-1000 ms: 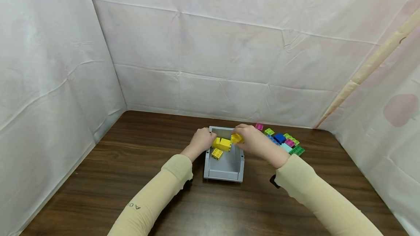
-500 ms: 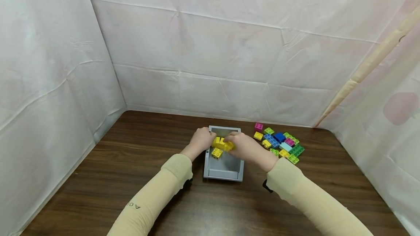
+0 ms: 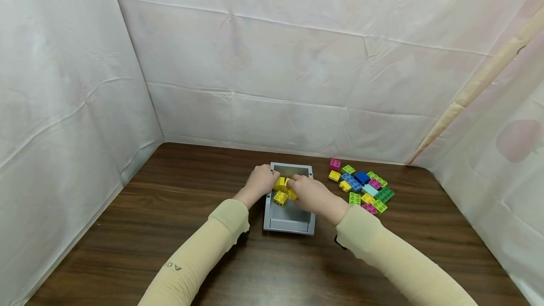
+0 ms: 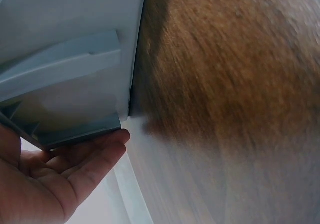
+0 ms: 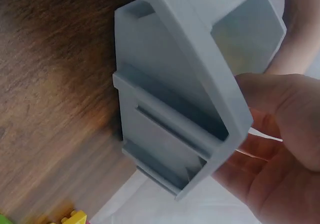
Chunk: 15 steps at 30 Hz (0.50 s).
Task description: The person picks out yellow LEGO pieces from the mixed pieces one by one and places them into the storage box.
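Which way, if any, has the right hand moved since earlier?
Yes: in the head view, the right hand moved left and slightly down, relative to the bin.

The right hand [image 3: 313,195] has moved left and lower, from over the right wall of the open grey plastic bin [image 3: 289,225] further inside it. The bright yellow toy brick [image 3: 292,194] in its fingers has travelled too and now sits just beside the studded yellow brick [image 3: 280,198]. The fingers have come to cover part of a smooth yellow block [image 3: 287,182]. The cream sleeve [image 3: 361,228] has shifted left, uncovering a magenta brick [image 3: 369,208] on the right of the tabletop [image 3: 204,183].
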Each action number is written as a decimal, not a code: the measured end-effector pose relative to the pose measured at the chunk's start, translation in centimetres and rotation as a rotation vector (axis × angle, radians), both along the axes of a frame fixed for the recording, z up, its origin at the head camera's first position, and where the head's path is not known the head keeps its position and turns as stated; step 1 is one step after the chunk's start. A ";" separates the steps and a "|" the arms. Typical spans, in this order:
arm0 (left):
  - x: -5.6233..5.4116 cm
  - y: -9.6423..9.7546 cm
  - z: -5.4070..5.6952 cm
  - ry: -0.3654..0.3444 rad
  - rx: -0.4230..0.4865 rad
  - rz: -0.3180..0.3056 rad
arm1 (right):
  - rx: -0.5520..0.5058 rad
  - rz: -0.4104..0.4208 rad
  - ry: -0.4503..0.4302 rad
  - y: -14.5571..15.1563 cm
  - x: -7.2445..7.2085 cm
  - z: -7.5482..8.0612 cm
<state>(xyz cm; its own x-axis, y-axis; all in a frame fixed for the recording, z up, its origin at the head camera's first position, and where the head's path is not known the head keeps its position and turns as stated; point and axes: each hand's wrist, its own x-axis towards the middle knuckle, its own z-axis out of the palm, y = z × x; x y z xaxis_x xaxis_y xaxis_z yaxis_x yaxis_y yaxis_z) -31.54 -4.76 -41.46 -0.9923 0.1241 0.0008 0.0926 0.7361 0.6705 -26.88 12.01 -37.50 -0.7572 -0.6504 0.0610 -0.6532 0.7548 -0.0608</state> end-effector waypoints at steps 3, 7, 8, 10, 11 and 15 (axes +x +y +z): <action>0.1 0.0 0.1 0.004 -0.007 0.006 | 0.047 -0.012 0.005 -0.3 0.1 -0.1; 0.2 0.1 0.2 0.004 -0.009 0.009 | 0.090 -0.025 0.005 -0.6 0.2 -0.3; 0.2 0.1 0.2 0.004 -0.008 0.008 | 0.103 -0.025 0.011 -0.7 0.2 -0.3; 0.1 0.1 0.2 0.001 -0.006 0.006 | 0.116 -0.023 0.017 -0.7 0.2 -0.5; 0.1 0.1 0.2 0.000 -0.005 0.005 | 0.124 -0.023 0.019 -0.7 0.2 -0.6; 0.1 0.0 0.1 -0.003 0.001 0.002 | 0.149 -0.036 -0.007 -0.8 0.2 -0.8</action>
<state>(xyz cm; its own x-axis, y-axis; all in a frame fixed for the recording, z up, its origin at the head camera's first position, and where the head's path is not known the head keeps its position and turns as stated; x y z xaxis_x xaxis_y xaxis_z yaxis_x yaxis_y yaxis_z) -31.46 -4.71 -41.35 -0.9925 0.1224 -0.0023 0.0892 0.7355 0.6716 -26.67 11.20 -38.29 -0.7801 -0.6244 -0.0393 -0.6256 0.7786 0.0493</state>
